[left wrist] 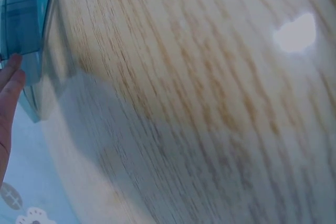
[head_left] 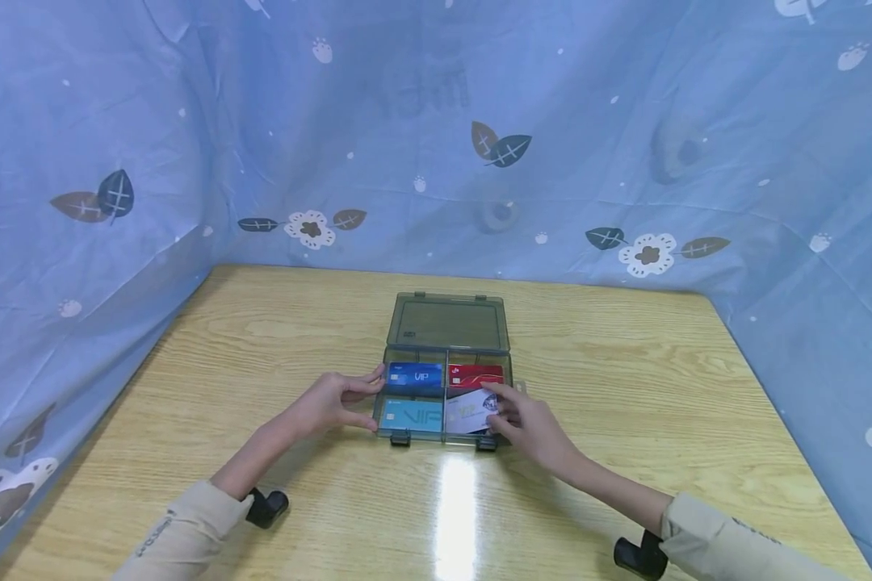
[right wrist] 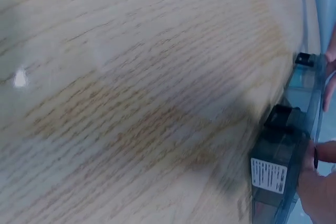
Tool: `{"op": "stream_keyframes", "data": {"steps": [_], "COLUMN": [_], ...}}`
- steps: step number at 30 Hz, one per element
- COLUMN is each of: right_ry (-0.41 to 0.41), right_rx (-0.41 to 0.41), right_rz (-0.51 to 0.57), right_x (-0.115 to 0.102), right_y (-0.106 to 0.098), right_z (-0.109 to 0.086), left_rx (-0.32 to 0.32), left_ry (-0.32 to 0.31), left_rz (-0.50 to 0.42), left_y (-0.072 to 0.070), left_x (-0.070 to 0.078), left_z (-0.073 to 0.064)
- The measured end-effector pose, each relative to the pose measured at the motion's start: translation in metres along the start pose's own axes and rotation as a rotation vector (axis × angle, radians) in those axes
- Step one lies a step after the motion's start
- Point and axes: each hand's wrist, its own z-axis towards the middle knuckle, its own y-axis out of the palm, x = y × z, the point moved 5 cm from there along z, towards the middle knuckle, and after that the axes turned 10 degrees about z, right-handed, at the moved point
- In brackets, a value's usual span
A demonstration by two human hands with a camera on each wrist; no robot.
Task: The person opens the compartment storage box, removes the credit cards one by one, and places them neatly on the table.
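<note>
A see-through grey plastic box [head_left: 445, 436] lies with its hinged lid [head_left: 450, 321] folded back. Its compartments hold a blue VIP card [head_left: 416, 377], a light-blue card [head_left: 407, 415] and a red card [head_left: 472, 374]. My right hand [head_left: 534, 428] pinches a white VIP card [head_left: 468, 410] between thumb and fingers, slightly tilted over the front right compartment. At the box's left wall, my left hand [head_left: 334, 403] touches with spread thumb and fairly straight fingers. The left wrist view shows its fingertips [left wrist: 17, 74] against the box side.
The box stands on a wood-grain table [head_left: 291, 323], two dark latches [head_left: 400, 438] along its front edge. A label [right wrist: 269, 175] shows on a box side. Blue patterned cloth [head_left: 407, 121] hangs behind and at both sides. Black wrist devices [head_left: 267, 508] sit by the sleeves.
</note>
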Motion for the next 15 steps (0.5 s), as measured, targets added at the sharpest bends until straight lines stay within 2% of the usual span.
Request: {"op": "stream_keyframes", "data": {"steps": [5,15], "right_ry": [0.1,0.21], "right_rx": [0.03,0.003], "right_rz": [0.033,0.34], "right_x": [0.006,0.026], "right_y": [-0.013,-0.037], "right_z": [-0.002,-0.009], "left_rx": [0.001,0.003], "left_ry": [0.001,-0.011], "left_rz": [-0.009,-0.027], "left_y": [0.0,0.0], "left_x": [0.0,0.001], "left_z": [0.0,-0.001]}}
